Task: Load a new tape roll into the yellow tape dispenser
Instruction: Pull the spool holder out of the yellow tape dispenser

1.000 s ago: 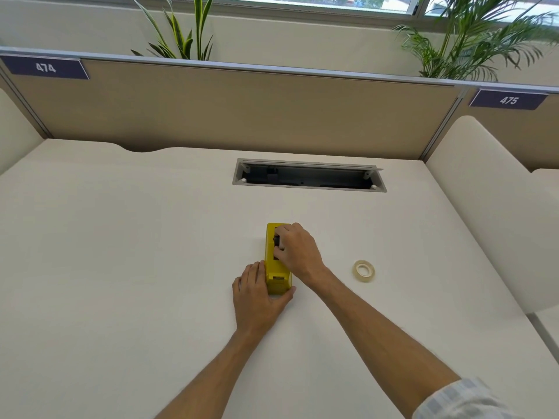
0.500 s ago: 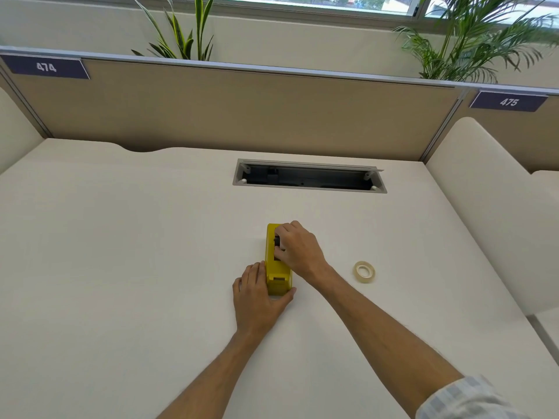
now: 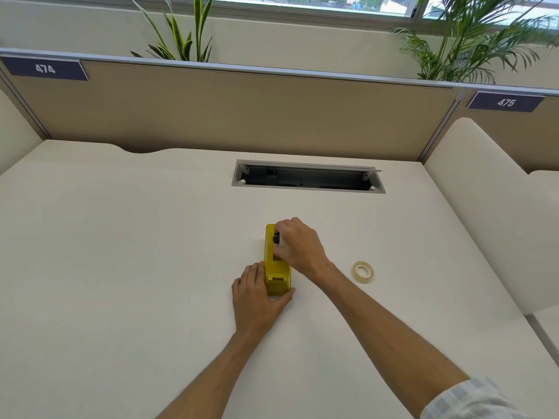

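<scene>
The yellow tape dispenser (image 3: 276,275) stands on the white desk, long axis pointing away from me. My left hand (image 3: 258,293) wraps its near end, thumb on the right side. My right hand (image 3: 299,247) reaches over the far part, and its fingertips pinch a small black spindle (image 3: 276,238) at the dispenser's top opening. Part of the dispenser's right side is hidden by that hand. A roll of clear tape (image 3: 363,271) lies flat on the desk to the right, apart from both hands.
An open cable tray slot (image 3: 308,180) is set into the desk behind the dispenser. A tan partition (image 3: 242,116) closes the back, and a cream side panel (image 3: 484,213) rises on the right. Plants stand behind the partition.
My right hand has shifted slightly on the far part of the dispenser, and the black spindle now shows between its fingertips. My left hand and the tape roll have stayed in place.
</scene>
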The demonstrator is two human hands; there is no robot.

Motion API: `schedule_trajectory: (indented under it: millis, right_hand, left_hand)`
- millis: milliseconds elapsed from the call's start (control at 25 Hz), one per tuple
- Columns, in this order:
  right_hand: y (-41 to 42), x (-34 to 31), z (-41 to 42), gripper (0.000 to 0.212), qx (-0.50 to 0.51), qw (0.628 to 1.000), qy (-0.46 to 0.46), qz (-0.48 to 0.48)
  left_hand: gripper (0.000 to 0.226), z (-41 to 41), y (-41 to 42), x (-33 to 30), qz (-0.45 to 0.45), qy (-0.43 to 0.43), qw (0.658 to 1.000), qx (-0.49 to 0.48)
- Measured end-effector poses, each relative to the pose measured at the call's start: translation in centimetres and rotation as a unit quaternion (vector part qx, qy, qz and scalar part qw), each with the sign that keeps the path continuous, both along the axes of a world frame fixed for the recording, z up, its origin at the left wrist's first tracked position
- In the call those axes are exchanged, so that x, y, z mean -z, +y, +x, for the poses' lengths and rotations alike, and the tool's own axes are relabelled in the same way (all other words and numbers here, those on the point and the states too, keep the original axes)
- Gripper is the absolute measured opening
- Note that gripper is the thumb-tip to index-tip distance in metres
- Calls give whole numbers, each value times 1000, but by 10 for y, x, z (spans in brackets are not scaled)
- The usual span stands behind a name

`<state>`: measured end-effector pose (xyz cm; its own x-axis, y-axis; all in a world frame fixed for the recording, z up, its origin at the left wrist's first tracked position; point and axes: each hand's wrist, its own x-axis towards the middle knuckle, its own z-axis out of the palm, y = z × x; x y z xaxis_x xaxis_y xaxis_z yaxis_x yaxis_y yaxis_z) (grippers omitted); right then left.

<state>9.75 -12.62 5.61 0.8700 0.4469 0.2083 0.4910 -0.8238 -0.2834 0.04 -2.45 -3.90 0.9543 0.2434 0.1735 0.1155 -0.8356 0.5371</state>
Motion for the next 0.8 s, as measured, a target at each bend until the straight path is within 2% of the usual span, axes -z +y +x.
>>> schedule_trajectory:
  millis: [200, 320, 480, 680, 800]
  right_hand:
    - [-4, -6, -10, 30, -4, 1000, 3, 13]
    - [-8, -12, -19, 25, -8, 1000, 5, 23]
    - [-14, -18, -35, 24, -26, 999, 7, 38]
    - [-18, -22, -60, 24, -53, 997, 21, 49]
    - [-22, -26, -76, 21, -64, 995, 29, 65]
  left_hand:
    - [106, -2, 4, 0, -19, 26, 999, 16]
    - [103, -7, 9, -1, -65, 53, 995, 46]
    - [74, -19, 25, -12, -217, 58, 970, 88]
    - [37, -31, 27, -41, -301, -20, 952, 40]
    - [24, -35, 18, -58, -361, -28, 931, 47]
